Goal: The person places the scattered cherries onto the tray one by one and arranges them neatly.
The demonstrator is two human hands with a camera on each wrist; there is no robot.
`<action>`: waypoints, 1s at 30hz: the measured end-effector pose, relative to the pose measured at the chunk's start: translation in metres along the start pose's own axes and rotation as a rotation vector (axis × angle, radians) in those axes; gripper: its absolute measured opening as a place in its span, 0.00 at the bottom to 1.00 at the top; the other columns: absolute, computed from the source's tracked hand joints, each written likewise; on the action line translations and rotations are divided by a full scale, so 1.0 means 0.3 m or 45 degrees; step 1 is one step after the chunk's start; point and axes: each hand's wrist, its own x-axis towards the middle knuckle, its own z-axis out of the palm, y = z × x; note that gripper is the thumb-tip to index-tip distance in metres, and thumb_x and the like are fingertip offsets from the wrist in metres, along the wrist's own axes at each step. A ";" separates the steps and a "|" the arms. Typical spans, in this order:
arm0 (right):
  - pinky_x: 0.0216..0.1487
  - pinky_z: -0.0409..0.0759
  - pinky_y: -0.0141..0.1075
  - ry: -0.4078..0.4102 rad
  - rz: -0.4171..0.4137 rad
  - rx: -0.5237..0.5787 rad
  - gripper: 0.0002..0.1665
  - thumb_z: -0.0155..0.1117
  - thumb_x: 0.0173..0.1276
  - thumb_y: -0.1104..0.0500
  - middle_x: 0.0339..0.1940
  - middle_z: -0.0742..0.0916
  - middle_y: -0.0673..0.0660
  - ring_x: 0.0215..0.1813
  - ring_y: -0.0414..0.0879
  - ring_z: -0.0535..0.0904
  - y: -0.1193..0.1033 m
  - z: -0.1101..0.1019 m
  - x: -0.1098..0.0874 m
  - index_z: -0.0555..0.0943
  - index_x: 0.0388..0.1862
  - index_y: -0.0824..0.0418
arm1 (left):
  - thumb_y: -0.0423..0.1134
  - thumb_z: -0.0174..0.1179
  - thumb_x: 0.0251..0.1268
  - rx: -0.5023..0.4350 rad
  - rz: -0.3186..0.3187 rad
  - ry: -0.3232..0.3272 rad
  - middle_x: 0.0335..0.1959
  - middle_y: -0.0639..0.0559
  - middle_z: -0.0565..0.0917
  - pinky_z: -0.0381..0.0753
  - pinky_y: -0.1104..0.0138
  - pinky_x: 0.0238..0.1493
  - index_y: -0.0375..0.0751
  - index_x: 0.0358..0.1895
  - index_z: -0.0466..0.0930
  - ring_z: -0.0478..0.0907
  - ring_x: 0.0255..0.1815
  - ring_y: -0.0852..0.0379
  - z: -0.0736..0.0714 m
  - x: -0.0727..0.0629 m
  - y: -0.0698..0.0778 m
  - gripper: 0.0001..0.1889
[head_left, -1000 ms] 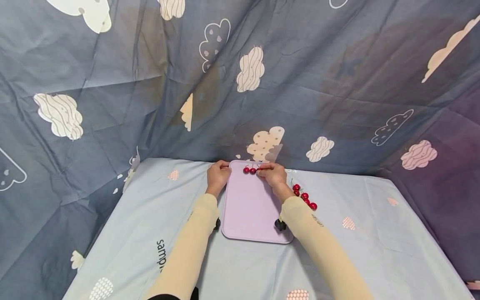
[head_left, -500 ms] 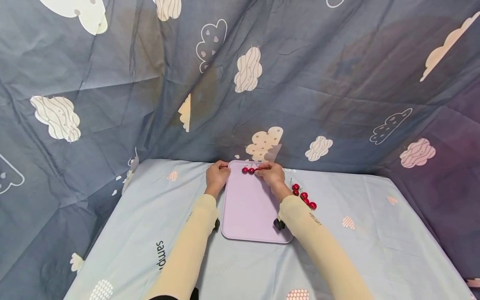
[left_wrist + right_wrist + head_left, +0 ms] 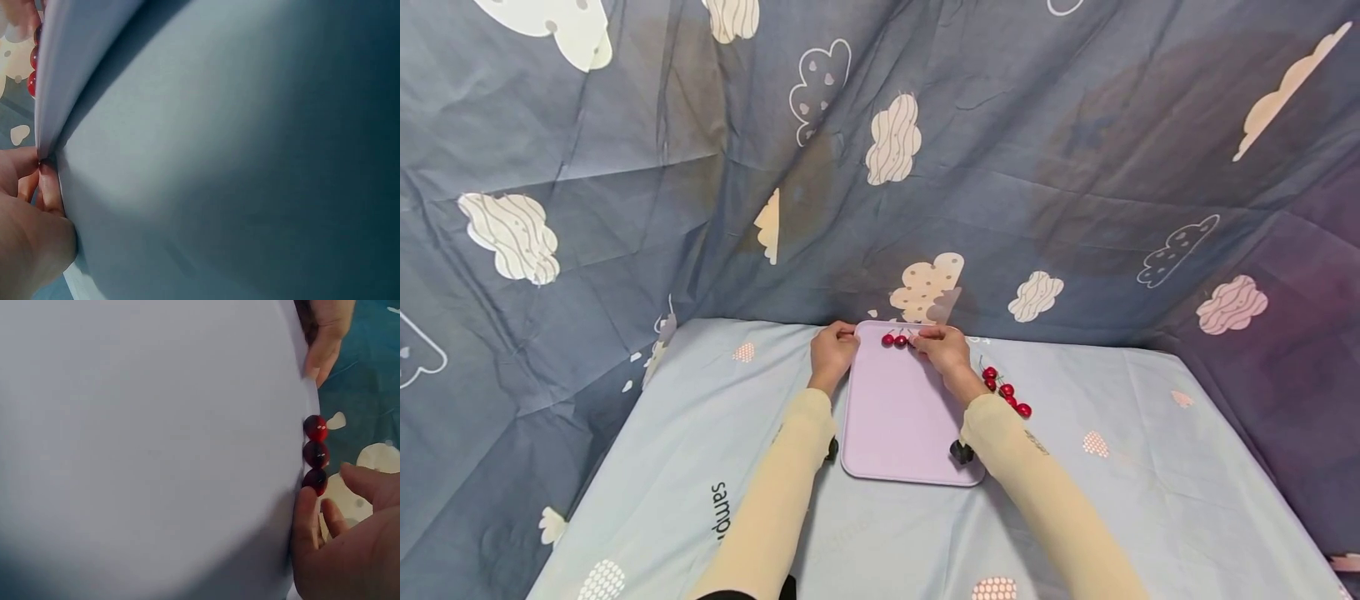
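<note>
In the head view, my left hand (image 3: 832, 354) is at the far left corner of a lilac tray (image 3: 902, 417). Its thumb and a finger pinch the tray's rim, as the left wrist view shows. Three red cherries sit in a row along the far edge: a left cherry (image 3: 887, 341), a middle cherry (image 3: 316, 454) and a right cherry (image 3: 315, 480). My right hand (image 3: 946, 350) is beside the right cherry. One fingertip touches that cherry, while the thumb stands apart from it in the right wrist view. Part of the right cherry is hidden in the head view.
Several more red cherries (image 3: 1006, 391) with stems lie on the pale blue cloth (image 3: 1120, 500) right of the tray, close to my right forearm. A dark cloud-patterned curtain (image 3: 820, 275) rises just behind the tray's far edge.
The head view has shifted slightly. Both hands, the tray and the cherries stay in nearly the same places.
</note>
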 end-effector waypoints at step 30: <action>0.35 0.85 0.33 -0.090 -0.087 -0.036 0.26 0.51 0.86 0.49 0.47 0.86 0.46 0.34 0.38 0.86 0.066 -0.413 -0.345 0.79 0.70 0.63 | 0.36 0.63 0.75 -0.018 -0.031 -0.041 0.50 0.42 0.89 0.86 0.57 0.60 0.40 0.55 0.87 0.82 0.50 0.46 -0.001 0.001 0.000 0.11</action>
